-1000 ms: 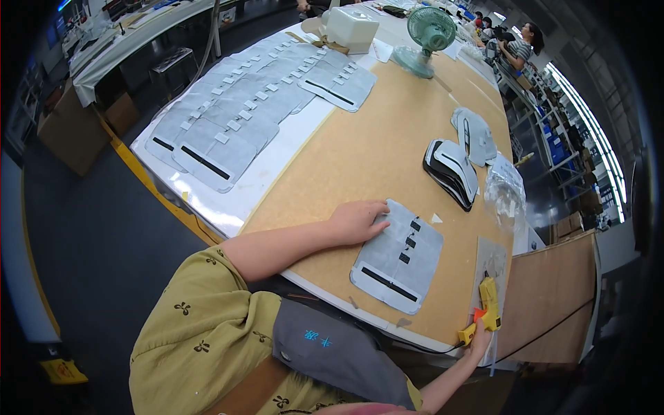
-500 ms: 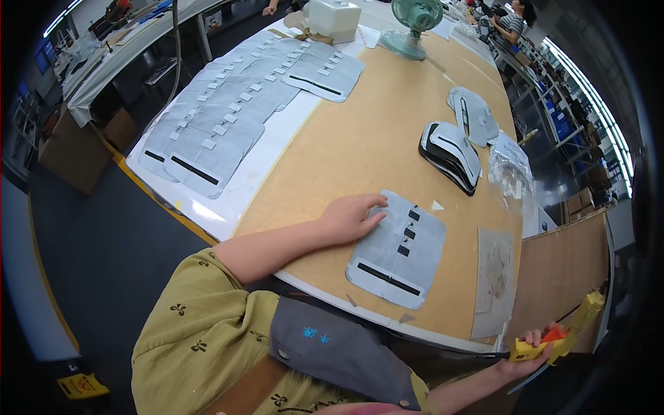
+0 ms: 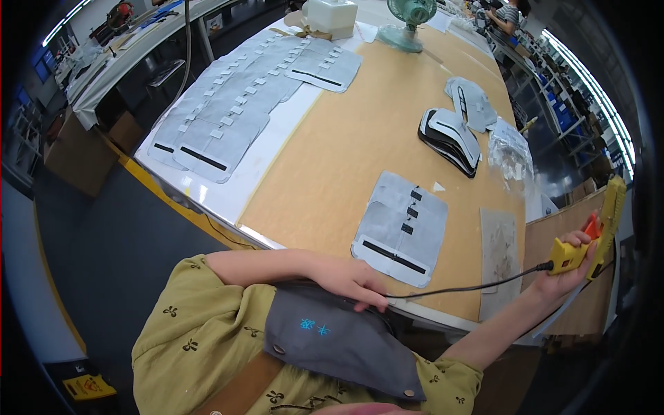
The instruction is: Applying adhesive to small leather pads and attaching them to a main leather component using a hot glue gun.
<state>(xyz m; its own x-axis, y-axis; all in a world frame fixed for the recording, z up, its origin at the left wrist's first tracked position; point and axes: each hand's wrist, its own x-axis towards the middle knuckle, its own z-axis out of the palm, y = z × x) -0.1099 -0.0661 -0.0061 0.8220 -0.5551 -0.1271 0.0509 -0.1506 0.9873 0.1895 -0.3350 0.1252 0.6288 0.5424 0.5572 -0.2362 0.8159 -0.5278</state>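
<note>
My right hand (image 3: 568,266), raised off the table's right edge, grips a yellow glue gun (image 3: 571,254) with a red trigger. Its black cord (image 3: 470,286) runs left across the table's near edge to my left hand (image 3: 354,283). The left hand's fingers are curled over the cord in front of my grey apron. Just beyond lies a light grey fabric panel (image 3: 387,214) with rounded corners. The panel bears several small black patches (image 3: 412,213) in a row and a black strip (image 3: 394,256) along its near end. Neither hand touches it.
Overlapping grey panels with white tabs (image 3: 225,128) cover the table's left side. At the right are stacked black-and-grey pieces (image 3: 449,138), a clear plastic bag (image 3: 510,162) and a stained sheet (image 3: 498,249). A green fan (image 3: 408,28) and white container (image 3: 330,17) stand far back.
My left hand has come off the panel, back toward my body, to the cord. My right hand has lifted the glue gun up and to the right, drawing the cord across the table edge.
</note>
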